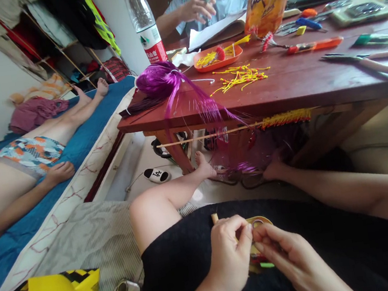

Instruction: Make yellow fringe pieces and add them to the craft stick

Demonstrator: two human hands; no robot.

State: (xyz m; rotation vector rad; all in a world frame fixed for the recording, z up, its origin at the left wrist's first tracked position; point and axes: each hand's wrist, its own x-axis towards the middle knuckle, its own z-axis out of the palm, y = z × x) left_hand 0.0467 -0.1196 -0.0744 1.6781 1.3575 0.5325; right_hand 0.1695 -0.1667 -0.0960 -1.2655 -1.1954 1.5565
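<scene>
Left hand (230,251) and right hand (286,250) pinched at fingertips; anything held cannot be identified; 1 yellow tray (266,219) rests on lap (177,268), partly hidden by hands; farther, purple fibre bundle (158,79) and yellow stems (242,80) lie on red-brown table (299,75)

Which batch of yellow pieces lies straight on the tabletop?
The loose pile in front of the orange tray; one batch sits inside that tray, another lines the thin stick.

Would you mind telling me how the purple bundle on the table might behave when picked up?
The purple bundle would probably be floppy, since its loose ends droop over the edge of the table. It looks light for its size, being fine strands. Those ends may snag, as they fan out.
</scene>
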